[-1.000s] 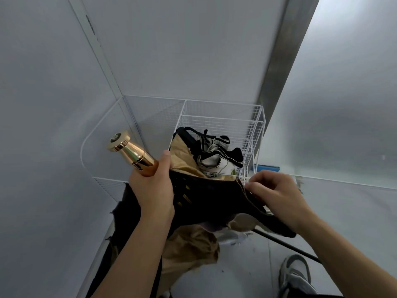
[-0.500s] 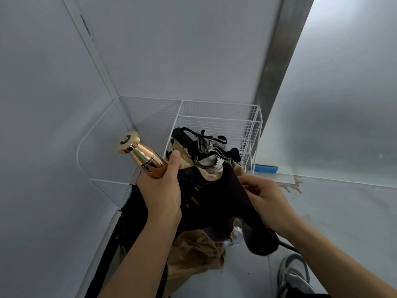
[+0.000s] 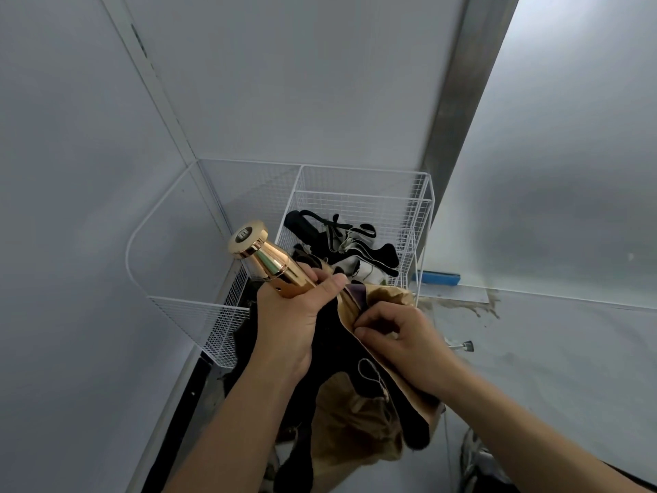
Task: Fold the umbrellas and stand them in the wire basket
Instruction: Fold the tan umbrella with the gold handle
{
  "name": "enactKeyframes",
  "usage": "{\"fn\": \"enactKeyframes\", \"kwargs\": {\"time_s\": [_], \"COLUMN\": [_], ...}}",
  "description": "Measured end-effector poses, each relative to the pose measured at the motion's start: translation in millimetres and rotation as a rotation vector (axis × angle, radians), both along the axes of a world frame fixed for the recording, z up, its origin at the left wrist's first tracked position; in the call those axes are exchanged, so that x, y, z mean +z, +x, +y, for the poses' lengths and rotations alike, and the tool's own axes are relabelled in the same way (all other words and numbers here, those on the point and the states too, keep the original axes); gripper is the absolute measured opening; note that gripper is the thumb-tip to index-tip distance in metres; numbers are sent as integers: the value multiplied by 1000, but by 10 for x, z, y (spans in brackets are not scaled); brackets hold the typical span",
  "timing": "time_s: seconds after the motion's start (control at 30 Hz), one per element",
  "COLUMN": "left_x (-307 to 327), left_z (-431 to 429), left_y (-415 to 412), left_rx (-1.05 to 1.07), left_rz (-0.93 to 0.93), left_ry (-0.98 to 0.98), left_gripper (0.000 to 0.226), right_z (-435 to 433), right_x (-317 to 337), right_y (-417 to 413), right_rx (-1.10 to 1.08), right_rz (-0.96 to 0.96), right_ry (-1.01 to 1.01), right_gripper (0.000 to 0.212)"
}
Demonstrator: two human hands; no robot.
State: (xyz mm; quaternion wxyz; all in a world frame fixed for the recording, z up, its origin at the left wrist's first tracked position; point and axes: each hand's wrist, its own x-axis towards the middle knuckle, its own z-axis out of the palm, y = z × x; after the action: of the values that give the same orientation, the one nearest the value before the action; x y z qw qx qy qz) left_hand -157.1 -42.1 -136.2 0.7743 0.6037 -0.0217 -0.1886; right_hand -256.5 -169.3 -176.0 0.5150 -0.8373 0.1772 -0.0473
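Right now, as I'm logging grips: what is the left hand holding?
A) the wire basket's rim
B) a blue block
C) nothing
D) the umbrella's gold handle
D: the left hand curls round the base of the gold handle, while the right hand pinches the tan canopy fabric.

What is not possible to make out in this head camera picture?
1. Tip of the held umbrella: head view, behind its own hanging fabric.
2. Floor of the wire basket: head view, covered by stored umbrellas.
3. Shoe: head view, cut off by the bottom edge.
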Motion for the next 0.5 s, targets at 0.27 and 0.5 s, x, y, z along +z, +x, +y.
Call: {"fn": "enactKeyframes", "kwargs": {"time_s": [0.27, 0.5], "left_x": [13, 104], "left_z": [18, 9], "left_y": [29, -56], "left_rx": [109, 4], "left_rz": [-54, -73], "left_ry": [123, -42], "left_gripper": [50, 34], "right_z": [-146, -73], "right_x": [-11, 13], "right_y": [-20, -28], "right_rx": [-76, 201], "right_rz": [-3, 295], "right_ry": [26, -242], "right_gripper": [40, 101]}}
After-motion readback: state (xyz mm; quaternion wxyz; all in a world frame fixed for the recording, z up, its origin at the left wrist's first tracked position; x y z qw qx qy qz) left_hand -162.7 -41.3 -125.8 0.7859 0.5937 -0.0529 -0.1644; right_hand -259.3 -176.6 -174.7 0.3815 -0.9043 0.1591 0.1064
